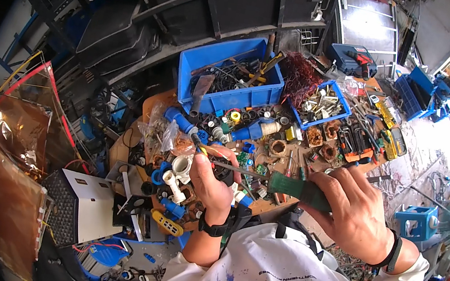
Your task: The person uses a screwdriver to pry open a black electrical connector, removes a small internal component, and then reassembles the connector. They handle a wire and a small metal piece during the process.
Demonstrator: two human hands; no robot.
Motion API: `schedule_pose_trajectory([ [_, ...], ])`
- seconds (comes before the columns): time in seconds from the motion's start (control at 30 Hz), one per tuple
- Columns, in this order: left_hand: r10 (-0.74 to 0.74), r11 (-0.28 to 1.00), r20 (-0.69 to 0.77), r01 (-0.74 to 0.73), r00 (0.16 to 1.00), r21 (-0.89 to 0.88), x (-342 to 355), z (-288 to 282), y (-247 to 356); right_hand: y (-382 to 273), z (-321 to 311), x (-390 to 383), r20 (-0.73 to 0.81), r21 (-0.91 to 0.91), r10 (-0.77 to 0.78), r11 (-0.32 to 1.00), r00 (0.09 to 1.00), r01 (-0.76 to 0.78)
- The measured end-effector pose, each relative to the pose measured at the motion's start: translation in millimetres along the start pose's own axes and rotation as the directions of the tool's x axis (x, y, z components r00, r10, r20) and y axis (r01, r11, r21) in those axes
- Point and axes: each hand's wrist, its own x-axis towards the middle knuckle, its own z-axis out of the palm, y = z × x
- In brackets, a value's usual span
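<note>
Grip of the right hand (352,210) is closed firmly around the green handle of a screwdriver (286,184), which lies roughly level in front of the chest, its shaft pointing toward the left hand (211,184). There, thumb and fingers are drawn together on a small dark piece (197,139) with a bit of yellow; its lower end is hidden, and whether the screwdriver's tip touches it I cannot tell. Both hands are above a crowded tabletop (162,101). Near the left hand are white pipe fittings (173,186) and a blue tool (180,120); farther across sits a spool of string (269,127). Beyond that stands a large blue bin (243,101) of tools, with a tangle of red wire (301,76) and a smaller blue tray (325,119) of metal pieces (323,102) to its right. At the far right corner, a red drill (361,61) rests by a blue case (341,56).
</note>
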Motion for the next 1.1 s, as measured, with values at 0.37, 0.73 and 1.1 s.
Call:
schedule_pose_trajectory([
  [0.37, -0.030, 0.999, -0.004, 0.031, 1.000, 0.016, -3.5, -2.7, -1.5, -0.5, -1.3, -1.3, -0.096, 0.174, -0.064, 0.982, 0.993, 0.080],
  [0.73, -0.033, 0.999, 0.042, 0.033, 0.999, 0.002, -4.3, 1.5, -1.9, -0.2, 4.5, -11.4, -0.091, 0.178, 0.055, 0.983, 0.994, -0.038],
  [1.1, -0.011, 1.000, 0.059, 0.011, 0.998, -0.001, -3.5, 2.8, -2.3, 5.7, -3.9, -8.0, -0.198, 0.265, -0.031, 0.961, 0.980, 0.084],
])
